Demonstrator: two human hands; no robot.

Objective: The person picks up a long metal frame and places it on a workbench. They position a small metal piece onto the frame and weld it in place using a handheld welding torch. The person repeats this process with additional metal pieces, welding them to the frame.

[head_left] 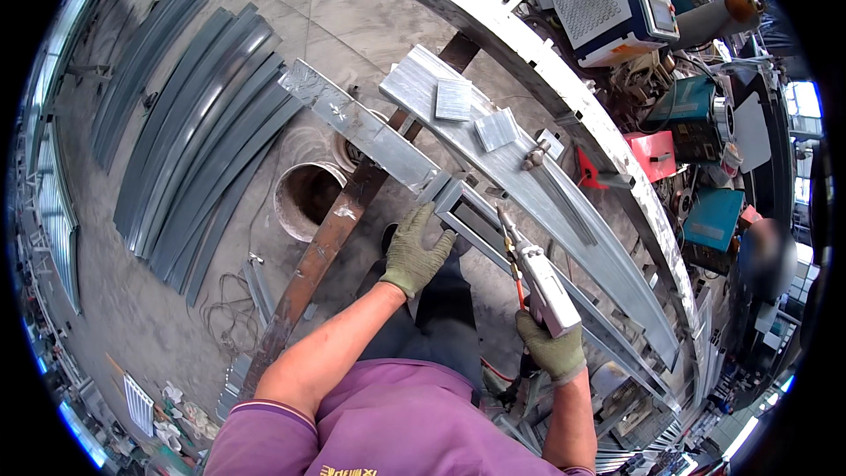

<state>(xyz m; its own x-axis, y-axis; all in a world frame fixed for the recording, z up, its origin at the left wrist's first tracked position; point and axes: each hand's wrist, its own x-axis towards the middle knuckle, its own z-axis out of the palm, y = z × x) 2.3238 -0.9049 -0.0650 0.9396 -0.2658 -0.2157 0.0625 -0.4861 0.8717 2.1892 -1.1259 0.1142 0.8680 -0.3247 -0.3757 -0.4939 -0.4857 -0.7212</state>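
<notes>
My left hand (414, 251), in a green work glove, presses on the end of a galvanized square steel tube (361, 123) where it meets a grey steel frame rail (564, 291). In my gloved right hand (553, 348) is a grey welding gun (539, 280), its thin nozzle pointing up toward that joint close to my left fingers. Two small flat steel plates (476, 115) lie on a wider steel beam (529, 178) just beyond the joint.
A rusty flat bar (330, 242) runs under the tube. Several curved grey steel strips (198, 132) lie on the concrete floor at left, beside a round bucket (308, 197). A white welding machine (608, 0) and teal machines (696, 110) stand at upper right.
</notes>
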